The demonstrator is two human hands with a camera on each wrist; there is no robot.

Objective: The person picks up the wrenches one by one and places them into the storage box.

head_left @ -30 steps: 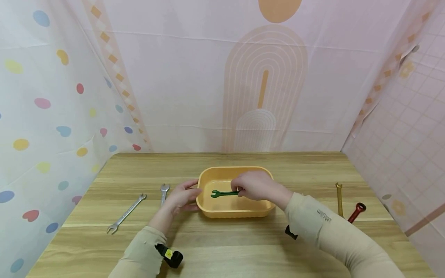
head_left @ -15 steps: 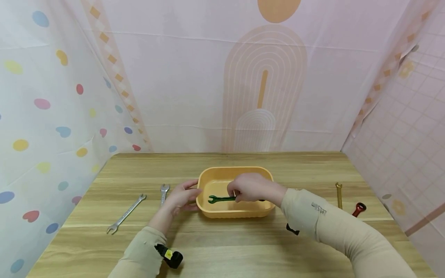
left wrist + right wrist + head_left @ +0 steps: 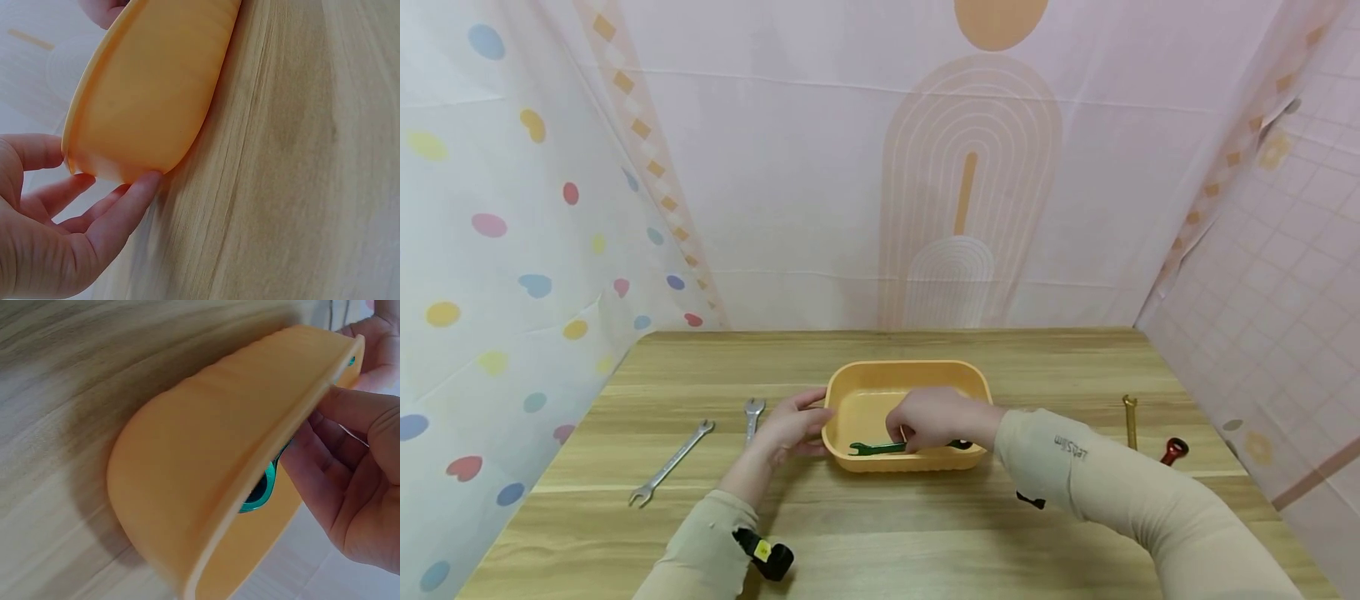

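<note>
An orange tray [image 3: 910, 375] sits mid-table. Inside it, low along the near wall, lies a green wrench [image 3: 874, 448]. My right hand [image 3: 904, 437] reaches into the tray from the right, its fingers curled round the wrench's shaft. In the right wrist view the wrench's ring end [image 3: 259, 490] shows just behind the tray's wall [image 3: 200, 462], next to the right hand [image 3: 312, 444]. My left hand [image 3: 808, 425] rests against the tray's left end. Its fingers [image 3: 119, 212] lie fairly straight and touch the tray [image 3: 144, 81].
Two silver wrenches [image 3: 670, 462] [image 3: 752, 415] lie on the wooden table [image 3: 880, 533] left of the tray. A gold wrench [image 3: 1131, 421] and a red tool [image 3: 1172, 450] lie at the right. Cloth walls close in three sides.
My right hand has lowered the green wrench from above the tray's middle down to its floor by the near wall. The left hand and the tray have stayed put.
</note>
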